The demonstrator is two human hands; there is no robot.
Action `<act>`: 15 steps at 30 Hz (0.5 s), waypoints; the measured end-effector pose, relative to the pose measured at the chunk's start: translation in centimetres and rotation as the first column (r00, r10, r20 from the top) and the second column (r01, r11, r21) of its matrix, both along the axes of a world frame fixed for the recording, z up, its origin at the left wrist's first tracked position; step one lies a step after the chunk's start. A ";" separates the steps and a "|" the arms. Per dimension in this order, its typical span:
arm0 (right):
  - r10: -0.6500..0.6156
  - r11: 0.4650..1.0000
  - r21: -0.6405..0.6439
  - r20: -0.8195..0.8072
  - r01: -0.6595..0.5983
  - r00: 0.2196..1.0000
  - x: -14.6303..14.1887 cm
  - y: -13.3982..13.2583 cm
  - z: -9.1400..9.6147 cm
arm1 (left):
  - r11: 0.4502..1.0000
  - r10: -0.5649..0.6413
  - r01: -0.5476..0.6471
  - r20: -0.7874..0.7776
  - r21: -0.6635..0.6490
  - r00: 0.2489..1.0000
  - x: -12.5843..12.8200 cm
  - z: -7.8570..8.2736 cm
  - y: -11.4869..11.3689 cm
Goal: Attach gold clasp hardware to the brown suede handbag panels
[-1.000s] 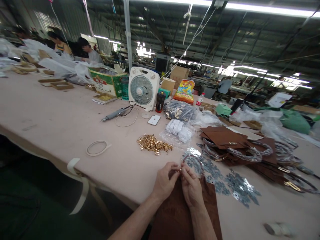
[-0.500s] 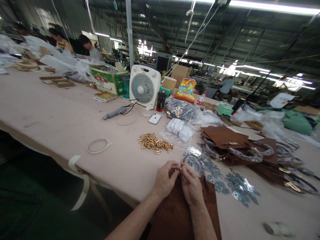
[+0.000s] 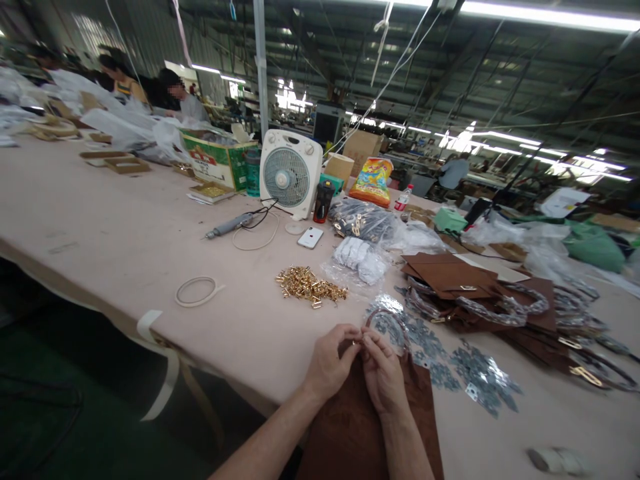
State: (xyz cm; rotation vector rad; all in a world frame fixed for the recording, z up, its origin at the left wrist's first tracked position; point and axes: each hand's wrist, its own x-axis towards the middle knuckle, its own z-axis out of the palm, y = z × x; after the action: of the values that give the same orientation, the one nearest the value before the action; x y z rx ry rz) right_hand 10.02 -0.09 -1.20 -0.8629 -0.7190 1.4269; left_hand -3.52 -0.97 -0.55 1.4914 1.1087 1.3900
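A brown handbag (image 3: 350, 433) with a plastic-wrapped handle (image 3: 397, 320) lies at the table's near edge, under my hands. My left hand (image 3: 334, 357) is closed at the bag's top edge, thumb and fingers pinched together. Pressed up against it, my right hand (image 3: 383, 367) pinches at the same spot. A small gold glint shows between the fingertips; the piece itself is mostly hidden. Beyond my hands is a pile of gold metal fittings (image 3: 310, 287). Thin silver metal plates (image 3: 425, 340) are scattered to the right of the bag.
A stack of brown bags (image 3: 480, 293) lies at the right. Farther back stand a box fan (image 3: 290, 175), a phone (image 3: 310, 238), a grey electric screwdriver (image 3: 230, 225) and bagged parts (image 3: 363, 220). A tape roll (image 3: 195, 291) is at left. Several people sit in the background.
Both hands stay at the bag's top edge, with only slight finger movement. The gold piece between the fingertips shows less than before.
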 end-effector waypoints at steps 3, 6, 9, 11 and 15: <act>0.017 1.000 0.000 -0.032 -0.017 0.999 0.3 0.0 0.2 | 1.000 -0.006 0.007 -0.020 0.009 1.000 0.0 0.0 -0.1; 0.039 0.999 -0.001 -0.033 -0.039 0.999 0.6 -0.1 0.3 | 0.999 -0.026 0.027 -0.018 0.018 0.999 0.0 0.0 0.0; 0.071 0.997 0.007 -0.006 -0.071 0.997 0.6 -0.1 0.3 | 0.998 -0.055 0.056 0.050 -0.030 0.997 0.0 0.1 0.2; 0.053 0.998 0.014 0.005 -0.053 0.999 0.5 -0.1 0.1 | 0.994 -0.062 0.073 0.129 -0.080 0.990 0.0 0.0 0.5; -0.061 0.996 0.071 0.119 0.052 0.991 0.5 0.0 -0.3 | 0.983 -0.069 0.112 0.265 -0.148 0.962 -0.2 -0.3 0.9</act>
State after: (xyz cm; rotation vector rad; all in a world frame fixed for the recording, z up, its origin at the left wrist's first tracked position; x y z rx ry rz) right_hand 10.54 -0.07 -1.52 -0.9158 -0.8243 1.3006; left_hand -3.73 -0.03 -0.87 1.1916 0.9520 1.3529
